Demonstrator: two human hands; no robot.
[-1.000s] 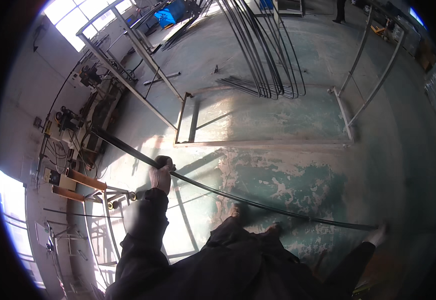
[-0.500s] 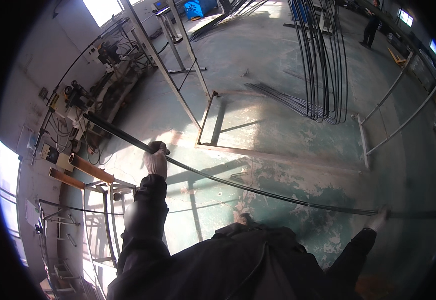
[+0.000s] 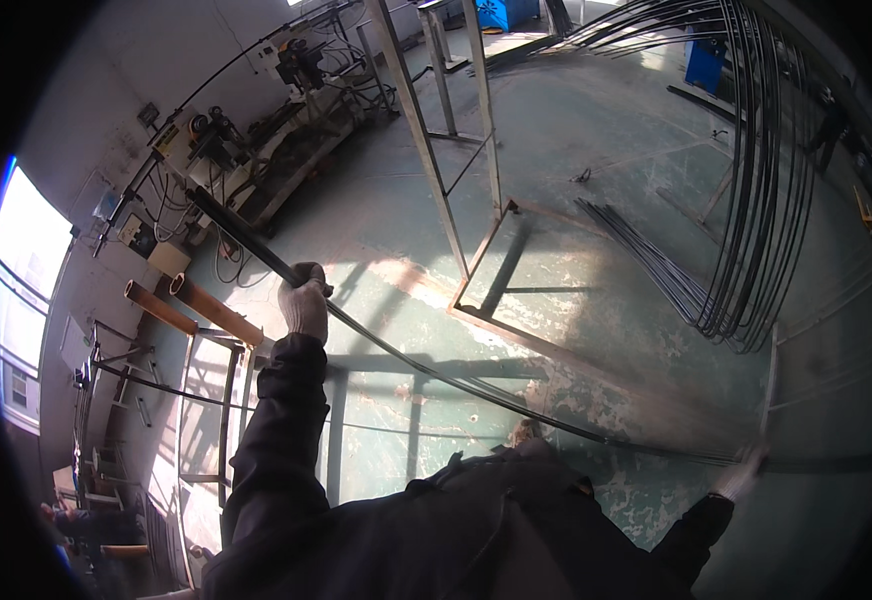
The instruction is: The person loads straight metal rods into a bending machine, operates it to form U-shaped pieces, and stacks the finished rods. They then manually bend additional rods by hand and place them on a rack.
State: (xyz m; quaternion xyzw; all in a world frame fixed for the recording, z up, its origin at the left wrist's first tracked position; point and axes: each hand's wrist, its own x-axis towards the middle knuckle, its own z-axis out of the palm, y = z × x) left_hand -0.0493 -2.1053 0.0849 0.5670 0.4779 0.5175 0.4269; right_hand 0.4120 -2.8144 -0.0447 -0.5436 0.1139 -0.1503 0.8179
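A bundle of long, thin black rods (image 3: 476, 388) stretches across in front of me, bowed in the view, from the upper left to the far right. My left hand (image 3: 305, 302), in a pale glove, is closed around the rods near their left end, with my arm stretched forward. A short length (image 3: 241, 235) sticks out past that fist. At the right, my right hand (image 3: 744, 473) is also closed on the bundle; it is blurred, and its separate fingers are hard to make out. The rods run on beyond it into the dim edge of the view.
Many long black rods (image 3: 746, 200) hang bent over a metal frame (image 3: 556, 340) ahead right. Machines (image 3: 301, 65) line the left wall. Orange-brown tubes (image 3: 218, 312) top a stand (image 3: 184, 400) at my left. People show at far right (image 3: 829, 135) and lower left (image 3: 96, 525).
The surroundings have shifted rightward in view, the frame and hanging rods now farther right. Both hands keep hold of the bundle, whose left end sits slightly lower and steeper. A person's arm appears lower left.
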